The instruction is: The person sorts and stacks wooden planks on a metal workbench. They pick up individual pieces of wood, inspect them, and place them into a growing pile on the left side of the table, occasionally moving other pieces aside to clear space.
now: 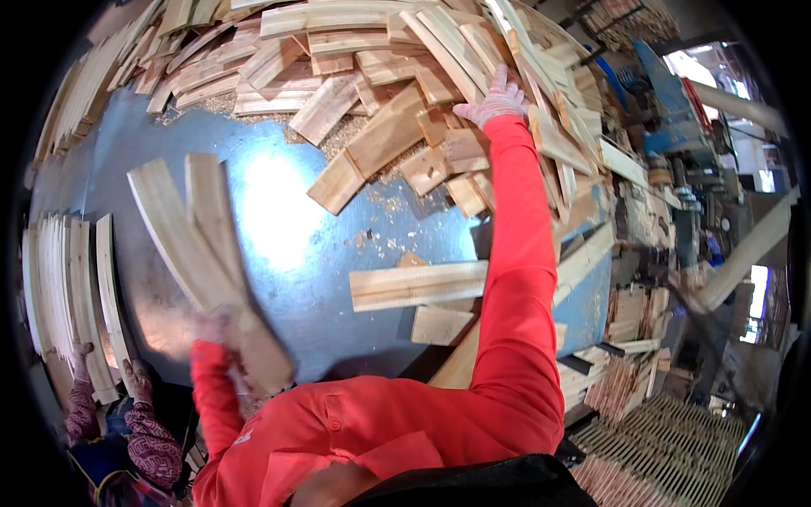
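My left hand [213,326], blurred by motion, grips the near part of two pale wooden boards [173,232] that cross and fan apart over the metal table [329,325]. The boards' near ends are smeared too. My right arm reaches far forward, and my right hand [498,100], in a thin whitish glove, lies with fingers spread on long boards [452,55] at the right of a large heap. Below that hand lie short wood blocks [427,169]. Nearer to me, a pale board [418,286] and a shorter piece [442,324] rest on the table.
At the left edge, a co-worker's hands [137,378] in patterned sleeves touch a row of upright boards [63,283]. More boards are stacked at far left [97,80]. Sawdust [342,135] lies around the heap. Blue machinery [667,93] and stacked wood strips [667,452] stand to the right.
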Action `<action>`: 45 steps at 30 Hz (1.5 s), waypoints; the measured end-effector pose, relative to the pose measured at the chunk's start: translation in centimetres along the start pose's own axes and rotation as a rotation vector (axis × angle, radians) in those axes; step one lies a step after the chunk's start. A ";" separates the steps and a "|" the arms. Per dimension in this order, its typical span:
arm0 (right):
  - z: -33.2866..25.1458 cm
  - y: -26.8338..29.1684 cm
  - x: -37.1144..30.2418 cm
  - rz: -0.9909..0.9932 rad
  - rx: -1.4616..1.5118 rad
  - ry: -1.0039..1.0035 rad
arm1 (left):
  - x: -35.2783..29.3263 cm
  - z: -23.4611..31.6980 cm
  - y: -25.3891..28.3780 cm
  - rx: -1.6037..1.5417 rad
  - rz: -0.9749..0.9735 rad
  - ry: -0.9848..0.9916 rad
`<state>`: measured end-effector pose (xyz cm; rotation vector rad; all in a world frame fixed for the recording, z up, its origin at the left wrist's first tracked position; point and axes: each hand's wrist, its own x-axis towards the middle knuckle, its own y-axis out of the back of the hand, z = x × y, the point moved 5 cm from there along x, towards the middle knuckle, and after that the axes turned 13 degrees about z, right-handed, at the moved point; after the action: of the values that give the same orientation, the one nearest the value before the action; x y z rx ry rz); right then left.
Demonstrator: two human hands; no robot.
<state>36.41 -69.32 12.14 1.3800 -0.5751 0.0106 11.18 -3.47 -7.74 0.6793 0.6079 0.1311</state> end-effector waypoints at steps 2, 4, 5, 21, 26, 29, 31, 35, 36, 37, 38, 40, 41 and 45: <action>-1.0 -1.8 2.7 -0.068 0.006 0.044 | 0.8 -3.0 8.8 0.085 0.164 -0.050; -1.6 -1.8 4.0 -0.165 -0.121 0.056 | 0.2 -2.0 13.9 0.368 0.379 -0.104; -0.6 -2.0 5.0 -0.115 -0.080 0.034 | -0.1 -0.7 13.4 0.659 0.417 0.039; -8.5 -0.1 -5.5 -0.983 1.625 -0.321 | -4.7 10.3 1.9 0.061 0.670 -0.636; -23.3 -2.5 -20.6 -0.782 1.924 -0.714 | -9.1 14.7 -14.0 -1.406 -0.646 -0.030; -26.4 -3.5 -27.6 -0.903 1.720 -0.656 | -10.9 13.8 -12.1 -1.558 -0.941 0.282; -26.6 -5.1 -29.9 -1.126 1.648 -0.421 | -9.9 12.3 -12.3 -1.382 -0.781 0.378; -24.5 1.6 -34.6 -0.751 1.202 -0.356 | -6.7 11.0 -10.4 -0.534 -0.166 -0.205; -24.5 1.9 -35.2 -0.795 1.359 -0.431 | -7.5 12.3 -9.7 -0.510 -0.065 -0.271; -24.6 1.8 -35.4 -0.838 1.520 -0.508 | -8.0 13.1 -9.1 -0.537 -0.074 -0.264; -24.6 1.4 -35.6 -0.878 1.682 -0.587 | -8.4 13.9 -8.5 -0.563 -0.082 -0.255; -24.4 2.0 -35.0 -0.995 1.799 -0.517 | -10.0 14.6 -6.7 -0.899 -0.437 -0.015; -23.1 -0.2 -35.8 -1.493 2.039 -0.563 | -11.3 14.8 -5.9 -1.104 -0.673 0.187; -22.2 5.0 -37.7 -1.442 2.323 -0.960 | -6.5 10.9 -6.6 -1.187 -0.796 0.210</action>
<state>10.61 -35.67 0.37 3.7947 0.1963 -1.7272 11.57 -16.60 -2.03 -0.7458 0.8253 -0.1860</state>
